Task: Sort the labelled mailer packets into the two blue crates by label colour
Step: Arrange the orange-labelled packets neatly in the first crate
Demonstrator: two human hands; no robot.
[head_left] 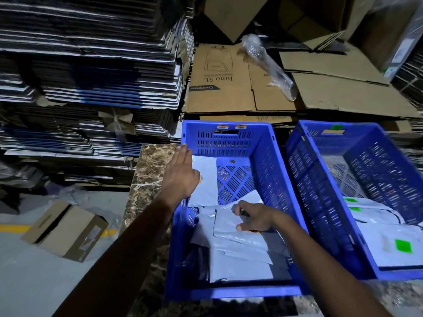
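Note:
Two blue crates stand side by side on a marble top. The left crate (pixel 231 291) holds several grey mailer packets (pixel 231 266); orange stickers mark its far wall. The right crate (pixel 320 193) holds packets with green labels (pixel 403 245) and carries a green sticker on its far rim. My left hand (pixel 182 172) reaches flat, fingers straight, over the left crate's left rim, against an upright grey packet (pixel 207 179). My right hand (pixel 254 219) is inside the left crate, fingers curled on a grey packet (pixel 229 223) with a bit of orange label showing under the palm.
Tall stacks of flattened cartons (pixel 87 65) rise at the left and behind. Flat brown cardboard (pixel 229 88) and a bubble-wrap roll (pixel 267 62) lie behind the crates. A small cardboard box (pixel 64 232) sits on the floor at the left, beside the marble top (pixel 148 179).

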